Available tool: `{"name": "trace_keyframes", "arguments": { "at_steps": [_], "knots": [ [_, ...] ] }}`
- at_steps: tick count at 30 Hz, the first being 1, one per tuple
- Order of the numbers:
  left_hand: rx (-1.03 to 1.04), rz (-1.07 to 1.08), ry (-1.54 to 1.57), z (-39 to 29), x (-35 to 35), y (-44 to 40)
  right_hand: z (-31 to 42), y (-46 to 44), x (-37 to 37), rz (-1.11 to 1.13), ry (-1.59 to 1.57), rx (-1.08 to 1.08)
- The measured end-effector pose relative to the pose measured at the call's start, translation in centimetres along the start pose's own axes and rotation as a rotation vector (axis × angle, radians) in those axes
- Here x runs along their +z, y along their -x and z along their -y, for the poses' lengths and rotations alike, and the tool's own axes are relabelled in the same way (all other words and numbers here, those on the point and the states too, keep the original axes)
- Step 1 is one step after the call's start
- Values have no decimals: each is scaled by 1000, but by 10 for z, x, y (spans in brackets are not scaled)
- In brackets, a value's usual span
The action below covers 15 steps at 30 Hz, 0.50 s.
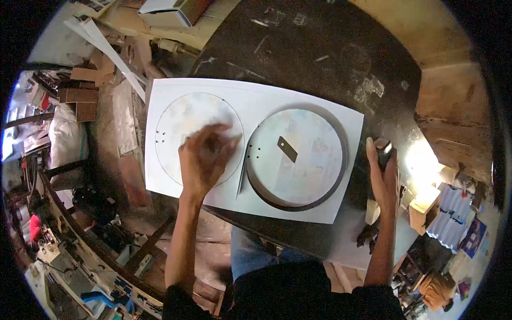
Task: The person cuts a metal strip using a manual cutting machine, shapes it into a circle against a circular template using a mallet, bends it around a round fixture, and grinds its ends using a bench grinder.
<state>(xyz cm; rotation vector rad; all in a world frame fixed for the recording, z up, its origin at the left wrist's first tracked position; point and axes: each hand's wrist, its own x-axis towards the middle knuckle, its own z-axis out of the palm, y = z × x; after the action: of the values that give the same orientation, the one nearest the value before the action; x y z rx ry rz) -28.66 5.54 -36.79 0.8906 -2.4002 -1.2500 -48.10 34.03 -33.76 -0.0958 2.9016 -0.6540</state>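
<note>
A white sheet (245, 96) lies on the dark table, with a thin circle outline and small black dots on its left half. Above that circle is my left hand (209, 154), smeared by motion, its fingers curled; whether anything is in it cannot be made out. On the sheet's right half stands a round dark band (345, 160), and inside it lies a small dark slanted blade-like piece (287, 149) with a hole. Beyond the sheet's right edge, my right hand (385, 173) is closed around a dark object with a shiny end (383, 144).
The dark table (298, 42) extends beyond the sheet. A white box (168, 13) sits at the top left, near long white strips (112, 50). Cluttered shelves and a white sack (68, 133) are at the left. Striped cloth (452, 216) lies at the right.
</note>
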Motion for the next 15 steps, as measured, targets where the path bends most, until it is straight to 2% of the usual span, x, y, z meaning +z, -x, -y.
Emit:
{"name": "trace_keyframes", "arguments": {
  "at_steps": [2,4,5,6,8,10,14,15],
  "knots": [
    [19,6,-91,-8,8,-11,-10,8,3,-180,222,19],
    [-16,27,-96,-13,8,-14,-1,17,-16,-352,233,-333],
    [-49,44,-88,-15,9,-15,12,25,-22,-293,-32,-327],
    [-49,47,-93,-16,8,-17,18,32,-19,-291,-35,-323],
    [20,93,-86,-14,5,-20,28,46,-14,206,-209,-503],
    [-7,140,-106,-13,2,-19,58,53,9,392,-272,-504],
    [-85,232,-220,-28,-9,-10,79,51,46,402,-214,-625],
    [8,191,-110,-23,-10,-4,80,52,51,399,-156,-628]
  ]
}}
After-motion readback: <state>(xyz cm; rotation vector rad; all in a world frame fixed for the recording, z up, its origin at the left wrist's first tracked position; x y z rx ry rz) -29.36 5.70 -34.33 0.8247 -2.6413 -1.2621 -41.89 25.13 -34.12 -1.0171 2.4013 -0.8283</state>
